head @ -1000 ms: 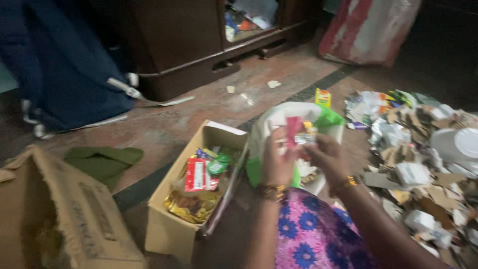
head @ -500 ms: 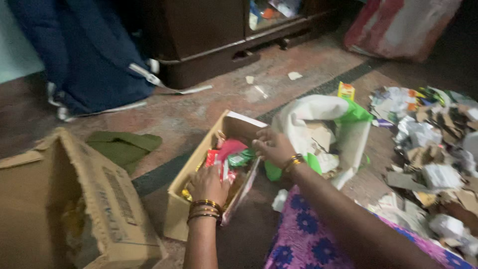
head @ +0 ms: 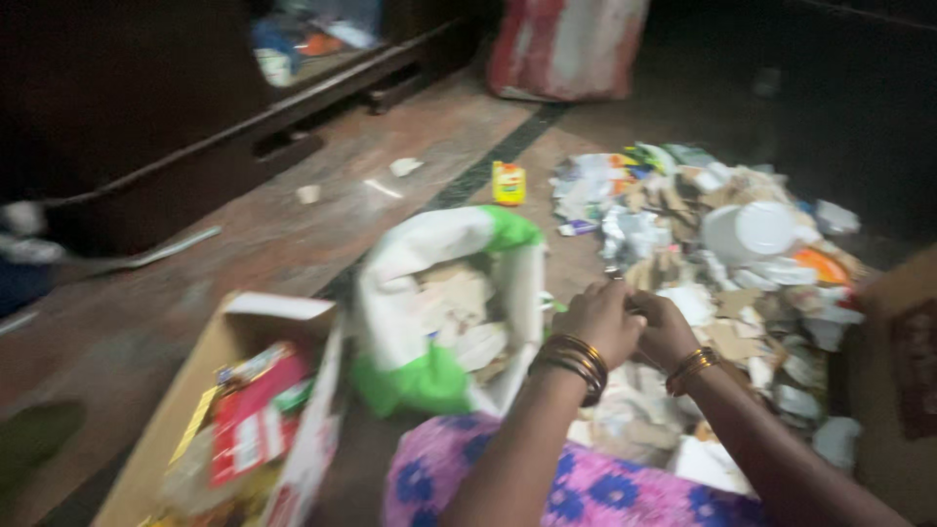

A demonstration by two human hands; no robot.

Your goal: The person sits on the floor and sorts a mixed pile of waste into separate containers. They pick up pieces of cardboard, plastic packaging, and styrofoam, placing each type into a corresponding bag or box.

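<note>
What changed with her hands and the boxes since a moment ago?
The left hand left the cardboard box of packets and swung right; the right hand left the white-and-green bag. Both now meet over the scrap pile; whether they hold anything is unclear. Box, bag and pile stayed put.

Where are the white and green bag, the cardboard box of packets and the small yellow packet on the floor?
white and green bag (head: pixel 390 293): head view, on its white left side.
cardboard box (head: pixel 278 307): head view, on its pale top flap.
small yellow packet (head: pixel 509 183): head view, on its front face.
</note>
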